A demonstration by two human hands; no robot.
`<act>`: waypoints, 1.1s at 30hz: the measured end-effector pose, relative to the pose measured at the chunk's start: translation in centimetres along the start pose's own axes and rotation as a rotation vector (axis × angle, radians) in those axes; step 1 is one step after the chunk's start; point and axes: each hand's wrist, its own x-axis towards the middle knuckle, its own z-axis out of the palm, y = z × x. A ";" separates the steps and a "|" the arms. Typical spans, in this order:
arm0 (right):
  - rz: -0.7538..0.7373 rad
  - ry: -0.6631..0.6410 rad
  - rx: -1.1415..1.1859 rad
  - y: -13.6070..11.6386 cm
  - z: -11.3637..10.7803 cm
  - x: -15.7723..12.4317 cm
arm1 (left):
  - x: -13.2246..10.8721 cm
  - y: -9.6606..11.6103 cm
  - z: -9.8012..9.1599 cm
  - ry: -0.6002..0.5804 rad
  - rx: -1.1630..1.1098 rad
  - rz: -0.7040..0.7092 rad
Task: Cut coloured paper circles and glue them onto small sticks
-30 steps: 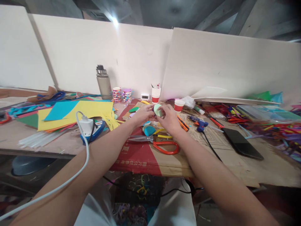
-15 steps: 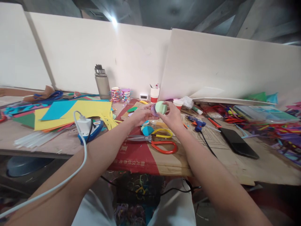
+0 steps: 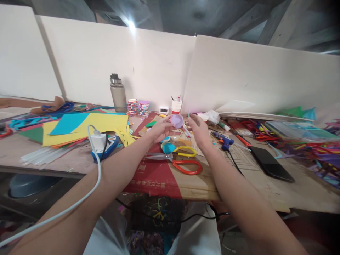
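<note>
My left hand (image 3: 159,129) is closed on the edge of a round purple piece (image 3: 176,121) with a paler rim, held with its flat face towards me; whether it is a disc or the end of a cup I cannot tell. Just to the right, my right hand (image 3: 198,128) pinches a light green paper circle (image 3: 188,114), now turned edge-on. A small gap separates the two pieces. Beneath the hands lie scissors (image 3: 186,159) with one yellow and one red handle, and blue paper circles (image 3: 168,146) beside their blades.
Coloured paper sheets (image 3: 106,124), clear glue sticks (image 3: 39,153) and a blue power strip (image 3: 113,143) lie left. A bottle (image 3: 118,95), two decorated cups (image 3: 143,108) and a pen cup (image 3: 176,107) stand behind. Right are a blue glue gun (image 3: 225,141) and a phone (image 3: 271,163).
The green circle has moved right, away from the purple piece, and turned from face-on to edge-on in my right hand. The purple piece now shows its whole face.
</note>
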 end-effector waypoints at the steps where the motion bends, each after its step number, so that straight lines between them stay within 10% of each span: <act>1: 0.058 0.015 0.100 0.1 -0.1 0.2 | 0.1 0.0 -0.1 0.006 -0.013 -0.008; 9: 0.338 0.038 0.472 -0.1 -0.1 0.6 | 0.2 -0.2 0.1 0.066 -0.035 0.006; 33: 0.388 -0.069 0.452 -0.4 -0.4 0.7 | 0.8 -1.2 -1.4 0.128 0.311 -0.022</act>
